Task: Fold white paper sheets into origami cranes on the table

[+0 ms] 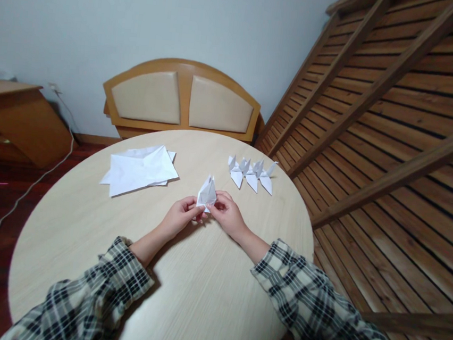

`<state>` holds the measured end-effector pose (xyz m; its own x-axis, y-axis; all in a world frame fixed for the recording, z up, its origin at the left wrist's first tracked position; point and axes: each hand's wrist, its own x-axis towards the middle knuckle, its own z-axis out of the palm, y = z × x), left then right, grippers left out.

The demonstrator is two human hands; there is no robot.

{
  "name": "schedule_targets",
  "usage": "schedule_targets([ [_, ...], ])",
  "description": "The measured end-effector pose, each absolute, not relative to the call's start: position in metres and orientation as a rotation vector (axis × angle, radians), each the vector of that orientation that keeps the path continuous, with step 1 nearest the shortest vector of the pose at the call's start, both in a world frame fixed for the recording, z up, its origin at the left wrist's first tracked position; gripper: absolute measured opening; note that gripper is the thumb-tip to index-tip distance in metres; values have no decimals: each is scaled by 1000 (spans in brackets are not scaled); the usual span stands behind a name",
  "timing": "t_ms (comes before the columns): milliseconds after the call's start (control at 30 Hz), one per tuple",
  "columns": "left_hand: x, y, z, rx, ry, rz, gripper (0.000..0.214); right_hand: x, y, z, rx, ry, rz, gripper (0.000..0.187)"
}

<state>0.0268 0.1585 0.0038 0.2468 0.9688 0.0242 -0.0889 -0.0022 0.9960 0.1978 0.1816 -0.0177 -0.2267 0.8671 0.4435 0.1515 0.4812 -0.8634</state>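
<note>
A small, partly folded white paper piece [207,192] stands upright between my two hands over the middle of the round table [198,295]. My left hand [179,218] pinches its lower left edge with thumb and fingers closed. From the other side, my right hand [227,213] pinches the lower right edge. Both arms wear plaid sleeves and rest on the tabletop.
A loose stack of white paper sheets [140,170] lies at the back left of the table. Several folded white paper cranes [252,173] sit in a row at the back right. A padded wooden chair back [181,99] stands behind the table. A slatted wooden frame [394,127] leans on the right.
</note>
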Motion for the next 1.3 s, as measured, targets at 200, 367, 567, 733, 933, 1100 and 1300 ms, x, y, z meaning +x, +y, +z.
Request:
schedule_targets([
  [200,28,159,4,1286,951,1065,31,195,179,-16,-893,-1660,893,10],
  [367,28,159,4,1266,944,1058,29,194,177,-16,-888,-1643,935,10],
  [567,26,160,2,1211,925,1052,26,195,176,-16,-861,-1628,966,15],
  [733,25,162,-2,1170,912,1085,24,198,176,-11,-863,-1682,924,23],
  [933,26,162,2,1070,912,1068,23,201,176,-9,-877,-1704,907,25],
  [1100,28,164,3,1010,885,1065,27,202,175,-7,-860,-1717,891,23],
  [1300,24,163,-1,1105,907,1083,29,201,175,-7,-859,-1747,866,24],
])
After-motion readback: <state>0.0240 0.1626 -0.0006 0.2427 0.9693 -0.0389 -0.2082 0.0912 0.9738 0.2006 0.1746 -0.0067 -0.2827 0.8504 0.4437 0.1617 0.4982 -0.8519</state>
